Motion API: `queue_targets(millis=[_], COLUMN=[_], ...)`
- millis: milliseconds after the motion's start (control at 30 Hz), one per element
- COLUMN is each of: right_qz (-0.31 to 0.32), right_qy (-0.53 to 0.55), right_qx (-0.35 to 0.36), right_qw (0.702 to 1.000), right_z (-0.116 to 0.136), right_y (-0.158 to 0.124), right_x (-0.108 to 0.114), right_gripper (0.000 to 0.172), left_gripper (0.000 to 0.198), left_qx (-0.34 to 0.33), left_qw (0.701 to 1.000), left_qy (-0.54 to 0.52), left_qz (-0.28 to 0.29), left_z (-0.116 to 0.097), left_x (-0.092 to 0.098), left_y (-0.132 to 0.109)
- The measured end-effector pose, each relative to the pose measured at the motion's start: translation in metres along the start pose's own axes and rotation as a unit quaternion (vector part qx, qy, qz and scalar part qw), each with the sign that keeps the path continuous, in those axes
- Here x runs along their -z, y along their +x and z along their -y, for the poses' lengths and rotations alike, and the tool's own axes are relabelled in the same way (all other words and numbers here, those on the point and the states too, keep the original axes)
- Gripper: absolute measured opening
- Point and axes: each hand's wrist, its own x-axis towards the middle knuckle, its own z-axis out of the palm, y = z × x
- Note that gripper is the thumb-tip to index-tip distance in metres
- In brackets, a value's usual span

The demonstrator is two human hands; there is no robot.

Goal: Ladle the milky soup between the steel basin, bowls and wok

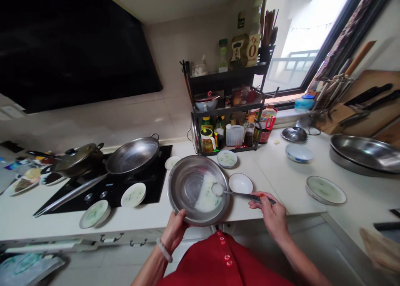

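My left hand (176, 227) grips the near rim of a wide metal basin (183, 190), thumb over the edge. The basin is tilted, and pale, milky soup with green bits (206, 198) has pooled on its right side. In my right hand (274, 214) is the dark handle of a ladle (240, 195); its round bowl sits in the soup. Just right of the basin, partly under the ladle's handle, stands a white bowl (240, 181). Behind it is a patterned bowl of soup (227, 158). A small bowl (171, 162) is partly hidden behind the basin's left rim.
Left, a black cooktop (118, 194) carries a long-handled wok (133, 156) and a lidded pot (76, 159); soup bowls (133, 195) (95, 214) stand along its front. A condiment rack (228, 111) rises behind. Right are another soup bowl (326, 190), stacked pans (368, 152) and a knife block (339, 117).
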Motion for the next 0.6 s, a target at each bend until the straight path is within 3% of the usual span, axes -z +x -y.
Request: queue_targets(millis=[267, 600], right_qz=[-0.021, -0.108], right_qy=[0.039, 0.065], right_qx=[-0.015, 0.001], right_qw=[0.999, 0.992], right_z=[-0.003, 0.022], right_y=[0.003, 0.018], right_x=[0.007, 0.027], right_gripper=[0.038, 0.026], left_gripper=[0.017, 0.017], left_qx=[0.022, 0.012], left_qw=[1.0, 1.0], left_qy=[0.0, 0.001], left_qz=[-0.021, -0.006], left_z=[-0.004, -0.002], left_x=[-0.007, -0.002], left_y=[0.0, 0.007])
